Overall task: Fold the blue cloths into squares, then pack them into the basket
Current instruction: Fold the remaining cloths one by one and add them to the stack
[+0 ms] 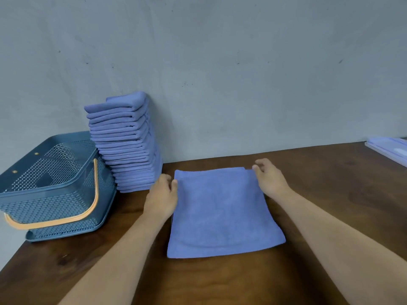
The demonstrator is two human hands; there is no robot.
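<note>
A blue cloth (222, 212) lies flat on the brown table in front of me, doubled over with its fold toward me. My left hand (161, 195) pinches the cloth's far left corner. At the far right corner my right hand (269, 177) pinches the top edge. A tall stack of folded blue cloths (127, 144) leans against the wall at the left. Beside it on the left stands the blue-grey perforated basket (55, 190), with its orange handle down over the front. I see no cloth inside it.
The grey wall (242, 62) runs along the table's far edge. Flat unfolded blue cloths (392, 150) lie at the far right edge of the brown table (330, 194). The table's left edge runs just past the basket.
</note>
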